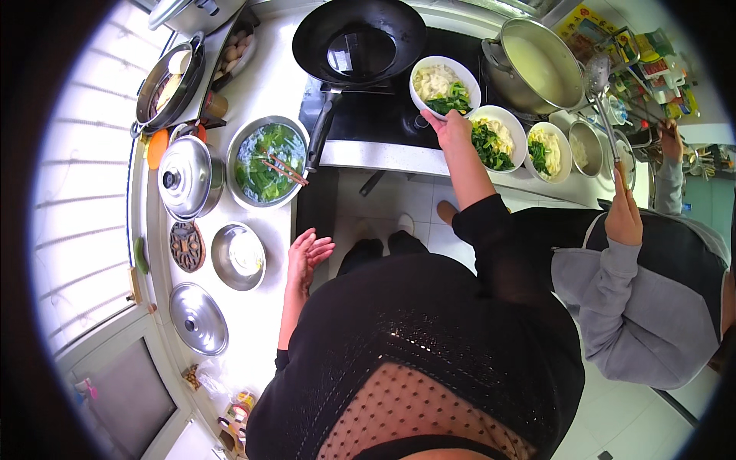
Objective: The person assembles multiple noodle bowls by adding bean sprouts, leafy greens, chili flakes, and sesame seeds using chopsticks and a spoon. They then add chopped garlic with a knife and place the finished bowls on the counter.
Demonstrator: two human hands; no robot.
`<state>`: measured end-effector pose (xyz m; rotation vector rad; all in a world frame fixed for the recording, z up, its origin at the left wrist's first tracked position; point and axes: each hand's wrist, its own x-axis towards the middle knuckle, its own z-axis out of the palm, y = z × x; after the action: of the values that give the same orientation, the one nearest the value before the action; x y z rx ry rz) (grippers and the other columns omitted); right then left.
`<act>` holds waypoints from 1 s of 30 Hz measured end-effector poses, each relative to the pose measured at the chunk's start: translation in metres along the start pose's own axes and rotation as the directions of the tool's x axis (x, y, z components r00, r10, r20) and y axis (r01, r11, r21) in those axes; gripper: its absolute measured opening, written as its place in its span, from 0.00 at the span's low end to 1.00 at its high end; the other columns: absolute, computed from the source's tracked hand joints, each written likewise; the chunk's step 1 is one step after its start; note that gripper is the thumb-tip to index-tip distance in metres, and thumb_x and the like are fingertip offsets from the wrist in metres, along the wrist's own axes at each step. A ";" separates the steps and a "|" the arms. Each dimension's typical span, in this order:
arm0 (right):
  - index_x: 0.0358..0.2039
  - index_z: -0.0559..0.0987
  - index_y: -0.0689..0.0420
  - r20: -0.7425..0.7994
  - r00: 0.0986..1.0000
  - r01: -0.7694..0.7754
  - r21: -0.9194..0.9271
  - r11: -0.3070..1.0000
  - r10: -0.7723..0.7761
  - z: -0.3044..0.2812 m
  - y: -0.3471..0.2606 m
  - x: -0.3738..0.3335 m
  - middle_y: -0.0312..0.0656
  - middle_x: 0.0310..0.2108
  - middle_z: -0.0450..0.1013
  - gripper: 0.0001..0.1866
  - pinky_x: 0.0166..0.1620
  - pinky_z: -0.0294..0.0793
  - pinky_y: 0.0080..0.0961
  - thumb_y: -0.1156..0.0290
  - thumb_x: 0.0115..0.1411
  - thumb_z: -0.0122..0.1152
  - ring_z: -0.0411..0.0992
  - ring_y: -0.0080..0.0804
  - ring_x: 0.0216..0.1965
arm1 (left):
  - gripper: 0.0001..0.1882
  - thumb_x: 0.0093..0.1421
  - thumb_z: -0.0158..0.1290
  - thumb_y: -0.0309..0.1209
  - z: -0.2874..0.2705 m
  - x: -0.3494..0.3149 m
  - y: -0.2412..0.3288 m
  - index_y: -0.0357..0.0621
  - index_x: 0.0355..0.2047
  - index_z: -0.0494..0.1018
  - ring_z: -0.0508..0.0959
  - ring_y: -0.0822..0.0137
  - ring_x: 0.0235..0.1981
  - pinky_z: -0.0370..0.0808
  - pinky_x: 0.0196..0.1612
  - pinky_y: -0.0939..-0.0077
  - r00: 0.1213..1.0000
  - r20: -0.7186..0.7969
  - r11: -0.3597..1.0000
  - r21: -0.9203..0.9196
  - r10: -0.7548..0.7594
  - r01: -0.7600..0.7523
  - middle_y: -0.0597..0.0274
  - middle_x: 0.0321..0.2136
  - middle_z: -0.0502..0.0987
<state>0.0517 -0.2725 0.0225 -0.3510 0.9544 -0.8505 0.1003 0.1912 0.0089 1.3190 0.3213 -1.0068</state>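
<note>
My right hand grips the near edge of a white bowl of pale noodles and leafy greens, at the stove's front right. Just right of it stand a second such bowl and a third, smaller one, both with noodles and greens. My left hand hangs in front of the left counter, fingers stretched out and holding nothing. Closest to that hand are an empty-looking steel bowl and a steel basin of greens in water, with chopsticks across its rim.
A black wok sits on the stove, its handle jutting toward me. Behind the bowls is a big pot of cloudy liquid. At right a co-worker's hand holds a long-handled skimmer. A lidded pot stands on the left counter.
</note>
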 end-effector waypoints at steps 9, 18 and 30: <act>0.57 0.57 0.80 0.168 0.984 -0.030 -0.135 0.990 0.052 -0.051 -0.011 -0.069 0.67 0.51 0.67 0.26 0.41 0.88 0.52 0.85 0.57 0.44 0.77 0.67 0.42 | 0.25 0.69 0.50 0.32 0.027 -0.011 -0.035 0.34 0.63 0.61 0.85 0.57 0.36 0.83 0.41 0.67 0.996 0.068 0.986 0.160 -0.056 0.045 0.45 0.39 0.81; 0.60 0.61 0.77 0.434 0.844 0.057 -0.659 0.750 0.317 -0.108 0.024 -0.159 0.61 0.55 0.68 0.30 0.46 0.86 0.49 0.81 0.55 0.46 0.76 0.56 0.48 | 0.17 0.68 0.51 0.33 -0.039 -0.091 -0.110 0.32 0.51 0.69 0.84 0.63 0.28 0.83 0.32 0.71 0.970 -0.242 0.998 0.058 -0.017 0.032 0.51 0.31 0.81; 0.60 0.63 0.68 0.392 0.414 0.000 -0.903 0.430 0.822 -0.133 0.203 -0.352 0.55 0.53 0.71 0.22 0.43 0.86 0.46 0.82 0.64 0.45 0.78 0.48 0.47 | 0.14 0.63 0.56 0.35 -0.295 -0.236 -0.235 0.35 0.40 0.72 0.80 0.69 0.23 0.79 0.23 0.73 0.422 -0.899 0.975 0.023 0.117 -0.221 0.56 0.30 0.78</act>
<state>-0.0649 0.1392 0.0263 -1.1188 0.3816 0.4722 -0.1127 0.5758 -0.0576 1.6721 1.0233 0.0161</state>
